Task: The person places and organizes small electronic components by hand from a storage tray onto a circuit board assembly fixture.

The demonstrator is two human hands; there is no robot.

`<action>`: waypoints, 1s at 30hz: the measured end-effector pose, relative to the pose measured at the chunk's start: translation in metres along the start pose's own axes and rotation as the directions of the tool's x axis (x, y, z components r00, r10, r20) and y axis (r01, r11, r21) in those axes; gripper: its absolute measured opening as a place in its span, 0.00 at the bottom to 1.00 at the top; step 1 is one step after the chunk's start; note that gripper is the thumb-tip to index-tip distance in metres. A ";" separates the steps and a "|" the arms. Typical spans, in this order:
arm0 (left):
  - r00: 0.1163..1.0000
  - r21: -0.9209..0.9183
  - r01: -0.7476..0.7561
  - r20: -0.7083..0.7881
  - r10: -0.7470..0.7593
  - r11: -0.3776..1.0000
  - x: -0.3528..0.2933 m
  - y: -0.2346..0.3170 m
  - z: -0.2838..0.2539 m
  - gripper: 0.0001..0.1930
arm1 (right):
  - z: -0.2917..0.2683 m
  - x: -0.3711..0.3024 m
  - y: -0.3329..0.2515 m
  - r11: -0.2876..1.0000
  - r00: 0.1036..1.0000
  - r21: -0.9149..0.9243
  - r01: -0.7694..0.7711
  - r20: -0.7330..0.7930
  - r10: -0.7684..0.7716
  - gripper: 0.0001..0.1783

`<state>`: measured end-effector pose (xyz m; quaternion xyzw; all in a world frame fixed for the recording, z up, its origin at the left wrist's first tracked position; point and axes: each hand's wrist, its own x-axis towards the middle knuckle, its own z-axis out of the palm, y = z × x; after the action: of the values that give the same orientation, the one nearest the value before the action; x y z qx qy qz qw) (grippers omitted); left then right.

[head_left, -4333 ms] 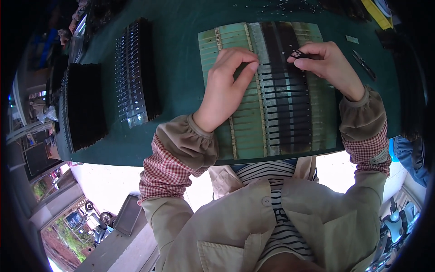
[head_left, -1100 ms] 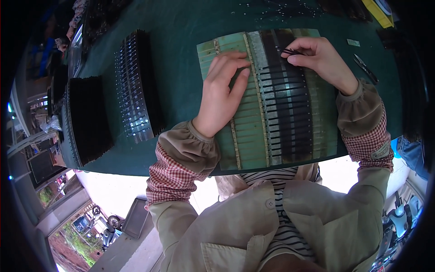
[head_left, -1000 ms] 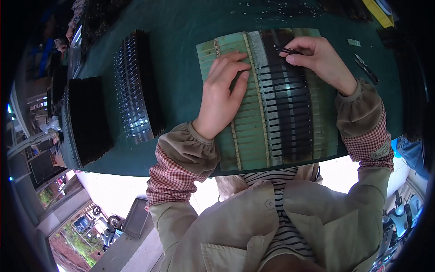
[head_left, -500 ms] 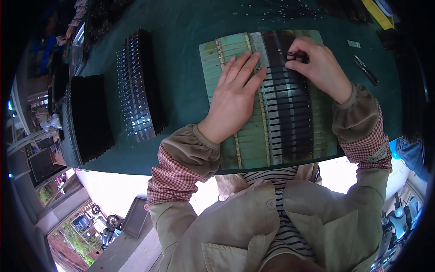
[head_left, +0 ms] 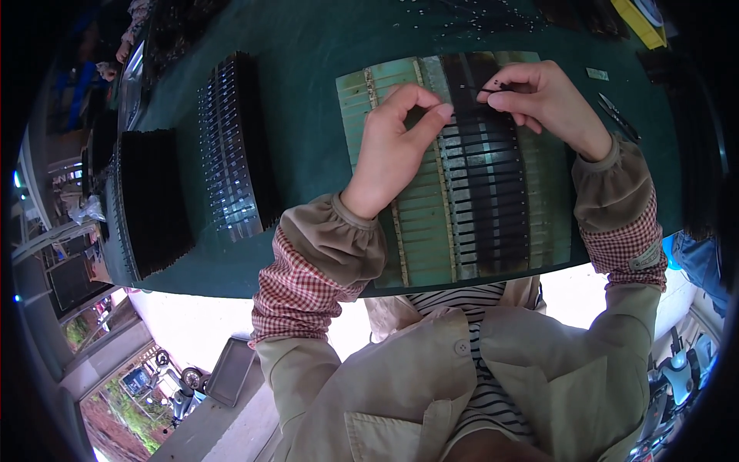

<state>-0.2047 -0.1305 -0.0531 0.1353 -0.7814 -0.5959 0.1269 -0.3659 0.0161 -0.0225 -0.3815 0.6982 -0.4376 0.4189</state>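
Note:
A green board (head_left: 423,223) with raised lengthwise ridges lies in front of me. Thin black strips (head_left: 504,200) run across its right half in close rows, crossed by a shiny lengthwise band. Over the strips' left ends, my left hand (head_left: 385,150) is closed in a pinch of thumb and forefinger; anything between the tips is too small to make out. My right hand (head_left: 562,104), above the upper right of the board, pinches thin black strips (head_left: 499,88) with small knobbed ends, partly hidden by its fingers.
Left of the board stands a black stack (head_left: 231,146) with rows of shiny dots, and a larger black stack (head_left: 154,200) lies farther left. Tweezers (head_left: 620,117) and a small pale label (head_left: 597,74) lie at right. Tiny white bits (head_left: 493,14) are scattered at the far edge.
My left hand, flat on the board with fingers stretched, has curled into a pinch at the strips' left ends. My right hand has shifted slightly and turned, showing more of the black strips.

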 end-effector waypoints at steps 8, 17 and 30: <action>0.928 0.469 -0.290 -0.075 0.365 0.834 -0.009 -0.008 -0.008 0.06 | 0.002 0.018 0.029 0.944 0.948 -0.179 0.277 -0.108 -0.299 0.09; 0.912 0.565 -0.356 0.036 0.409 0.744 -0.010 -0.010 -0.006 0.11 | 0.020 0.017 0.023 0.926 0.946 -0.317 0.204 -0.179 -0.270 0.07; 0.972 0.259 -0.205 -0.062 0.229 0.944 -0.001 0.008 -0.003 0.13 | -0.015 0.003 0.016 0.960 0.942 -0.170 0.224 -0.215 -0.257 0.05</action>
<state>-0.2032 -0.1307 -0.0447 0.0905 -0.8539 -0.4678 0.2093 -0.3836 0.0227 -0.0346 -0.4389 0.7204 -0.4762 0.2483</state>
